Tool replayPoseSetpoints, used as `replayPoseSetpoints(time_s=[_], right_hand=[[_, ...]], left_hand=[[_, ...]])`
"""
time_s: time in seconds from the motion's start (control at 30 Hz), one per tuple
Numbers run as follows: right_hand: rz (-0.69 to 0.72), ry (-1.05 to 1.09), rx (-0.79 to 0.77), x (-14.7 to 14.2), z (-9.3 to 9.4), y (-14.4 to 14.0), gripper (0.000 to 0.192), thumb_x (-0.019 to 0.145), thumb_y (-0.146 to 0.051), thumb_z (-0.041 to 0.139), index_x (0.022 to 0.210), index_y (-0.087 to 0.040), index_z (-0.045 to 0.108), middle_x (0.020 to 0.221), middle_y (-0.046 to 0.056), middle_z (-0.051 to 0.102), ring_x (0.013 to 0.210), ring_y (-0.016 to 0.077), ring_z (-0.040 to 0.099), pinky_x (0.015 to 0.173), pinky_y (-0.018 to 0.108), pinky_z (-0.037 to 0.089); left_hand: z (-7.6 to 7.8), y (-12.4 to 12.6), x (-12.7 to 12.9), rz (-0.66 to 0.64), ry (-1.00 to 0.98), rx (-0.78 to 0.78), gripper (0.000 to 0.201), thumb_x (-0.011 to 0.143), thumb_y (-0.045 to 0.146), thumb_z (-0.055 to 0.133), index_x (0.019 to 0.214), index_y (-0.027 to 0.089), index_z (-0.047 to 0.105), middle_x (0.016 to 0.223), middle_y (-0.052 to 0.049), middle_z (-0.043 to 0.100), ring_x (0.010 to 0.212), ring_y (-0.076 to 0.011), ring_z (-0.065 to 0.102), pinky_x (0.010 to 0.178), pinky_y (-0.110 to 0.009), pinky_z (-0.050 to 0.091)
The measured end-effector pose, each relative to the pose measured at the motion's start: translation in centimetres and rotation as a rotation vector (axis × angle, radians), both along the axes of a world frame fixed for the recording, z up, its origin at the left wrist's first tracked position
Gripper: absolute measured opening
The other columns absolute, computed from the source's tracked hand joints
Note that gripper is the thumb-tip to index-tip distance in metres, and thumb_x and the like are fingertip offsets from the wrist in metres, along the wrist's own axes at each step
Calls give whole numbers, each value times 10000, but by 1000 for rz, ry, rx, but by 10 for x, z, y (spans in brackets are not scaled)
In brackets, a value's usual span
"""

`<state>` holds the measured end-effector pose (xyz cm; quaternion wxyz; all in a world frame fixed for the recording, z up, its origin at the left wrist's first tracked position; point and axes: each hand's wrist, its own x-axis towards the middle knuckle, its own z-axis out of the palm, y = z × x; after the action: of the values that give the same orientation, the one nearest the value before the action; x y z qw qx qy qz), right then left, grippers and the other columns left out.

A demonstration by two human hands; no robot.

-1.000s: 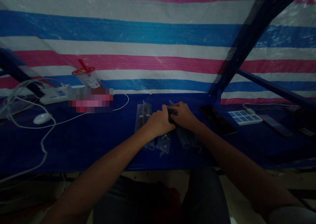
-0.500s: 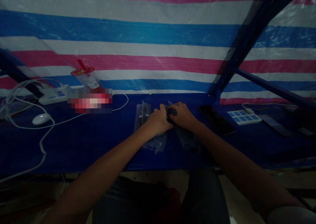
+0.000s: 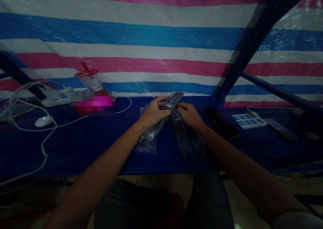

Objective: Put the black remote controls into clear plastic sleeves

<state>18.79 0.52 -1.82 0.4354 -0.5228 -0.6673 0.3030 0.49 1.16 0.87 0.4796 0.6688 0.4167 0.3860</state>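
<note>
A long clear plastic bag [image 3: 154,131] is tilted up off the table, its contents too dim to name. My left hand [image 3: 152,113] is closed around its upper part, thumb on the near side. My right hand [image 3: 189,115], fingers curled, grips the top of a second clear plastic bag [image 3: 182,136] with something dark inside. The two bags cross or touch between my hands. More flat plastic bags [image 3: 145,147] lie beneath the left one, and another bag [image 3: 198,143] lies partly under my right wrist.
The blue table [image 3: 101,155] backs onto a striped sheet. On the left are a lidded cup [image 3: 94,82], a white mouse [image 3: 43,121], loose white cable and a power strip [image 3: 57,99]. To the right lie a black phone [image 3: 220,123], a white-and-blue panel [image 3: 249,121] and another phone [image 3: 281,128].
My left hand has lifted a bag from the left group, tilting its top up to the right. A bag now rests lower on the right side, and my right hand has shifted slightly right.
</note>
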Motion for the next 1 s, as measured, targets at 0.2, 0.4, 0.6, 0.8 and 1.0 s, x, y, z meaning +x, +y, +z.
replayPoseSetpoints(time_s=[0.2, 0.4, 0.6, 0.8, 1.0], right_hand=[[56, 803, -291, -3, 15, -3, 284, 822, -491, 591, 920, -225, 590, 718, -4, 615, 462, 121, 499, 398, 243, 250], [-159, 862, -174, 2, 11, 3, 180, 803, -361, 655, 793, -230, 533, 534, -64, 472, 351, 99, 406, 320, 234, 253], [-240, 810, 102, 17, 28, 0, 282, 857, -490, 626, 781, -236, 531, 553, -43, 511, 375, 124, 479, 316, 254, 350], [-219, 734, 207, 12, 36, -13, 408, 913, -623, 550, 777, -238, 553, 549, -18, 543, 487, 177, 613, 445, 314, 531], [-163, 677, 173, 4, 47, -19, 396, 908, -604, 568, 759, -237, 591, 547, -9, 556, 541, 205, 655, 478, 356, 588]], left_hand=[[-16, 4, -1, -209, -143, 111, 672, 672, 165, 744, 1306, 160, 520, 1214, -144, 694, 1064, -239, 685, 928, -391, 519], [-14, -7, 0, -218, 104, 222, 873, 700, 294, 802, 1456, 186, 379, 1229, -147, 676, 1070, -270, 686, 898, -409, 536], [-10, -11, -3, 9, 746, 499, 457, 809, 411, 700, 1201, 199, 596, 1026, -98, 733, 958, -300, 704, 798, -420, 526], [-12, -8, -4, 179, 963, 592, 327, 879, 421, 586, 1104, 184, 605, 978, -112, 731, 909, -300, 713, 764, -407, 522], [-12, -5, -9, 215, 969, 543, 291, 884, 413, 581, 1080, 199, 609, 978, -110, 735, 899, -293, 714, 763, -394, 523]])
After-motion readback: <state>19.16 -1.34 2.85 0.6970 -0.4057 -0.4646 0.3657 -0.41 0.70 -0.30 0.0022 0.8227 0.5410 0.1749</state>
